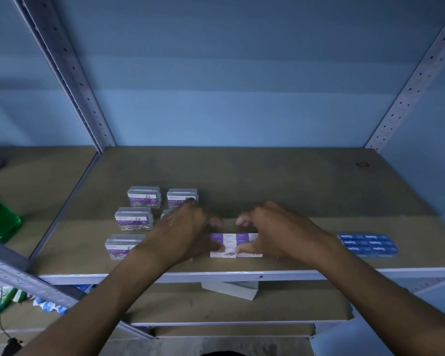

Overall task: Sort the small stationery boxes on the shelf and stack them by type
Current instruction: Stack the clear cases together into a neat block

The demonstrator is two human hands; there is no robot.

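Head view, looking down onto a brown shelf [280,181] in a grey slotted-metal rack. Three groups of small stationery boxes lie near the front edge. Centre: a block of purple-and-white staple boxes [235,244], laid in two columns side by side and several layers deep, faces toward the camera. The left hand [188,232] cups the block's left end, its fingers [215,222] curled over the back; the right hand [272,231] cups the right end, thumb against the front face and fingers [243,220] bent over the top rear. Both hands appear to be clamped on the block, squeezing it from either side. Judged step: squaring up the purple staple stack, with sorting by type largely done. Left of the hands: clear plastic paper clip boxes [134,218] with purple labels, silver clips visible through the walls; four stand plainly in view, set in two loose columns and not stacked, and a fifth is mostly hidden behind the left hand. Right, well apart: blue Staples boxes [368,243], already packed in a tidy block, contents unseen. Next move likely calls for letting go without nudging the columns, then stacking the paper clip boxes. A green plastic object [0,219] sits on the neighbouring shelf at far left.
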